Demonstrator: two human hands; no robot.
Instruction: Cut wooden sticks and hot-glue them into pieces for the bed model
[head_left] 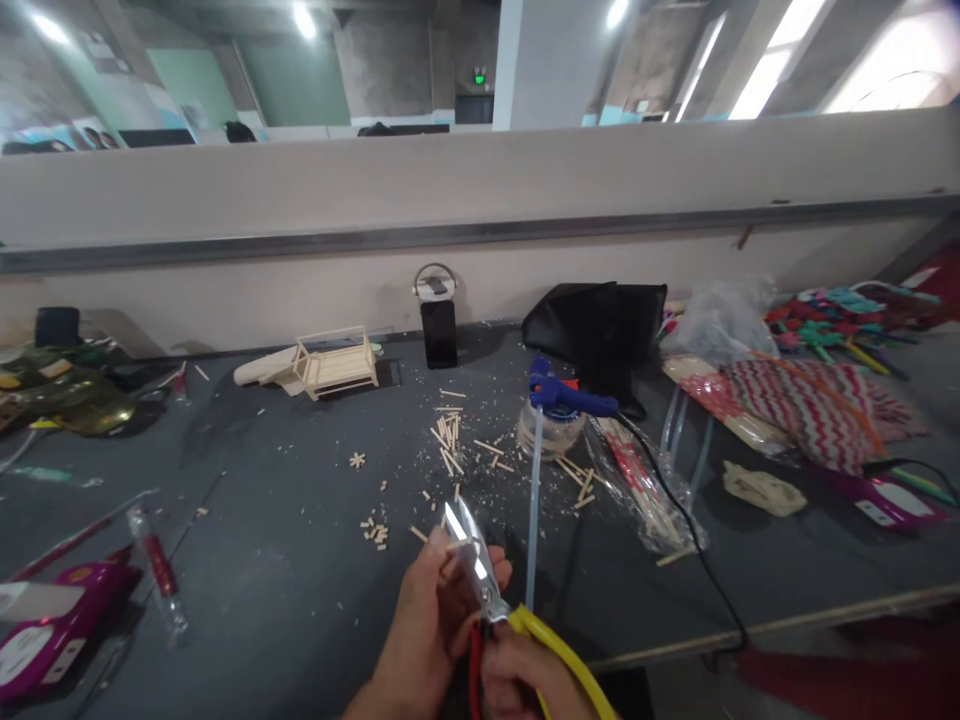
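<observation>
My right hand (525, 668) is closed around the scissors (491, 600), which have one red and one yellow handle. The blades point away from me and stand slightly apart. Just left of them, my left hand (435, 600) pinches a thin wooden stick (454, 546), mostly hidden by fingers and blades. On the table beyond the hands lie a pile of cut wooden sticks (448, 432) and many tiny chips. Short wooden pieces (375, 532) are gathered to the left, below a small star-shaped wooden piece (357, 460).
A blue glue gun (570, 392) with a long glue stick rests on a clear jar (551, 435); its black cord runs to the right edge. A small wooden bench model (337, 368) and a phone (439, 335) stand at the back. Bagged sticks (645, 490) lie to the right.
</observation>
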